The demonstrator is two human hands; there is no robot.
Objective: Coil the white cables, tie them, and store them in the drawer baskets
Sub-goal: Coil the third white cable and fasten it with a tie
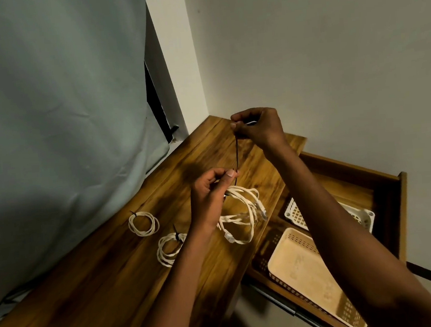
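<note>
My left hand [211, 189] grips a loose white cable coil [242, 213] and pinches the lower end of a black tie [236, 156] just above the wooden tabletop [115, 276]. Higher up, my right hand [255, 126] pinches the tie's upper end, so the tie runs taut between both hands. Two tied white coils lie on the table to the left, one small [143, 224] and one nearer [170, 248], each with a black tie. Clear plugs of the held cable hang near the table edge.
An open wooden drawer [382, 174] at the right holds a beige basket [310, 272], a white basket [359, 216] partly hidden by my right arm, and a dark basket [266, 247]. A grey curtain [62, 124] hangs at the left; white walls meet behind the table.
</note>
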